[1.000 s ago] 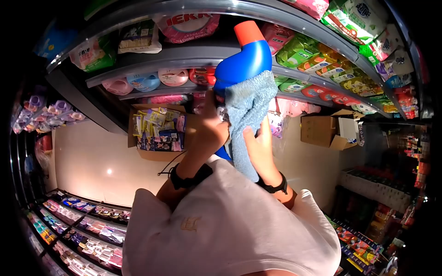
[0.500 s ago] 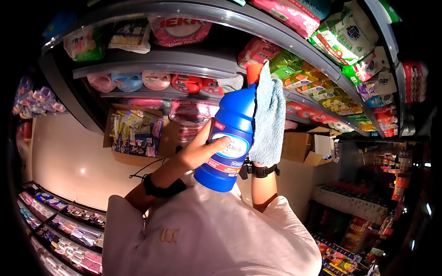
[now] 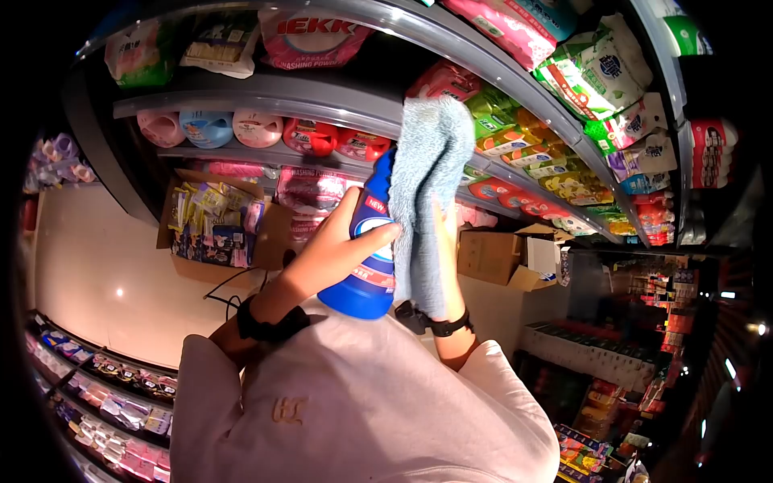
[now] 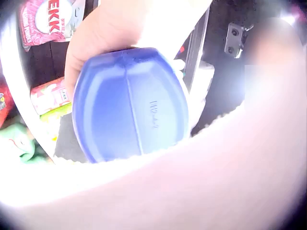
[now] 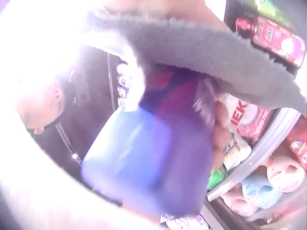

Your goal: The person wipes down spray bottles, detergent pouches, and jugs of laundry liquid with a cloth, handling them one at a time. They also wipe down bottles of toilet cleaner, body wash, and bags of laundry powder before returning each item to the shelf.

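My left hand [image 3: 330,249] grips a blue bottle [image 3: 358,294] around its middle, thumb across the label. A light blue-grey cloth [image 3: 423,185] lies along the bottle's right side and hides its top. Behind and under the cloth is my right hand [image 3: 445,241], its fingers mostly covered. The left wrist view shows the flat base of the bottle [image 4: 132,108] with the left hand [image 4: 115,28] around it. In the right wrist view the cloth [image 5: 201,52] lies over the upper part of the bottle [image 5: 144,153], which looks blurred.
Curved shelves [image 3: 338,113] ahead hold detergent bottles, pink washing powder bags [image 3: 314,40] and yellow bottles. Below them on the floor stand an open carton of packets [image 3: 270,233] and another carton [image 3: 487,256]. A lower display rack [image 3: 121,406] is at the left.
The bottle has tilted and moved left and down from its raised position. The cloth, beside the bottle half a second ago, now covers its red cap and part of its label.
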A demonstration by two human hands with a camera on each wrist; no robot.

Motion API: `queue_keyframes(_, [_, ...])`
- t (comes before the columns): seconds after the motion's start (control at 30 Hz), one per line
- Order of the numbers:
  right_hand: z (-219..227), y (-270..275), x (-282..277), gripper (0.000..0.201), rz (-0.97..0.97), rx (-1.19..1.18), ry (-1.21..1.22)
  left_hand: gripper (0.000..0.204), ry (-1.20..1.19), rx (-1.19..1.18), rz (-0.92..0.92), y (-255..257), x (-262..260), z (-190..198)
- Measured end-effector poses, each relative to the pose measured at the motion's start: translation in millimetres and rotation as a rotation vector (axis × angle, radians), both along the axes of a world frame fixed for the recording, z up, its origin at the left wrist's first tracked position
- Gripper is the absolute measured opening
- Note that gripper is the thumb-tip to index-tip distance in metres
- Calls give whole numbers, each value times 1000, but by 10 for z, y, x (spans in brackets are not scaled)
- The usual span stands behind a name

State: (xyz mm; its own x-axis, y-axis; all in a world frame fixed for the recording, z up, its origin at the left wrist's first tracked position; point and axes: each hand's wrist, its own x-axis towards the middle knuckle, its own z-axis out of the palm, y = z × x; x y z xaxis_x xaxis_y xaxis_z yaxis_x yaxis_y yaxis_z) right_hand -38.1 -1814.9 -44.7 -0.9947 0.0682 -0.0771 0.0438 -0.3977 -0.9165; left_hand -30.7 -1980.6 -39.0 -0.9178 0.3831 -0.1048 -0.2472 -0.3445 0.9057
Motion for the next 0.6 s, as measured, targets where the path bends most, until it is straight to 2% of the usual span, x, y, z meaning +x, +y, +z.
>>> queue_keyframes(0.03, [-207, 33, 36, 47, 0, 258, 18, 44, 93, -22, 88, 41, 6, -46])
queue_keyframes(0.1, [-74, -130, 53, 52, -17, 161, 47, 45, 237, -158, 139, 44, -14, -221])
queue_keyframes(0.2, [120, -148, -51, 50, 32, 97, 51, 47, 231, -107, 127, 19, 35, -187])
queue_keyframes(0.23, [130, -134, -88, 50, 42, 122, 45, 48, 214, -92, 90, -12, 34, -179])
queue_keyframes(0.3, [120, -143, -197, 58, 43, 21, -50, 49, 150, -19, 41, -72, 43, -126])
queue_keyframes(0.33, [159, -131, -234, 62, 91, -84, -70, 49, 149, -21, 42, -93, 44, -117])
queue_keyframes(0.37, [237, -162, -259, 67, 138, -187, -92, 50, 46, 18, 21, -114, 52, -115])
queue_keyframes(0.43, [105, -139, -289, 75, 126, -44, -133, 51, -108, 106, 13, -138, 75, -159])
queue_keyframes(0.5, [-106, -117, -215, 74, 75, 360, -33, 49, -81, 131, 77, -169, 76, -152])
queue_keyframes(0.53, [-273, 75, -190, 62, 186, 615, 62, 50, -54, 135, 83, -189, 61, -192])
queue_keyframes(0.6, [-1, -53, -143, 57, 119, 685, 114, 51, -19, 80, 67, -228, 71, -164])
